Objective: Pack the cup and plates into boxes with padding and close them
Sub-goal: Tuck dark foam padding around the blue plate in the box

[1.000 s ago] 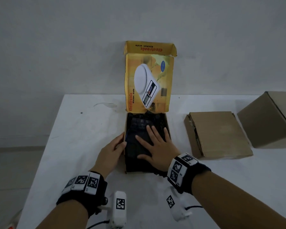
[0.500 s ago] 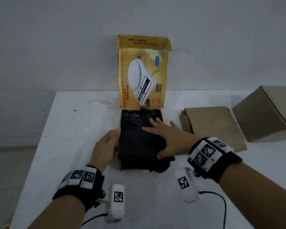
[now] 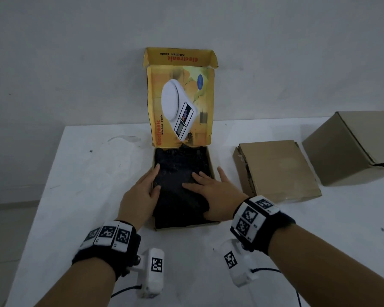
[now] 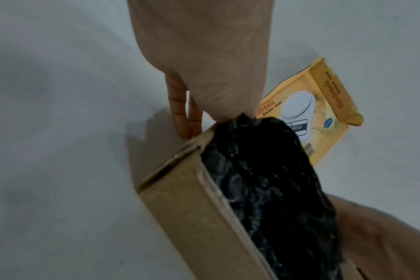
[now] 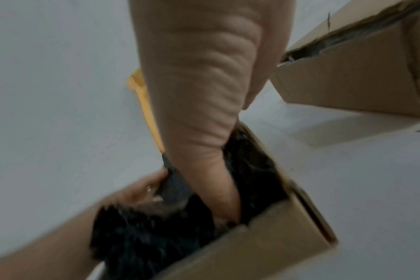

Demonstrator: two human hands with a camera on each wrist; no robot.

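A yellow kitchen-scale box (image 3: 211,161) lies in the middle of the white table with its lid (image 3: 182,100) standing upright at the back. Black bubble-wrap padding (image 3: 180,165) fills the box to the rim. My left hand (image 3: 142,191) lies along the box's left wall, fingers (image 4: 180,106) straight down the outside and thumb on the padding (image 4: 264,180). My right hand (image 3: 213,191) presses flat on the padding, its thumb (image 5: 204,132) pushed in at the near right corner of the box (image 5: 264,240). No cup or plate shows.
A flat brown cardboard box (image 3: 277,171) lies shut just right of the yellow box. A larger cardboard box (image 3: 353,147) stands at the far right. The table (image 3: 75,196) ends at a pale wall behind the lid.
My right hand drew back from the far middle of the padding to the near right side. The padding that spilled over the near right corner now sits inside the box. The left hand stays at the left wall.
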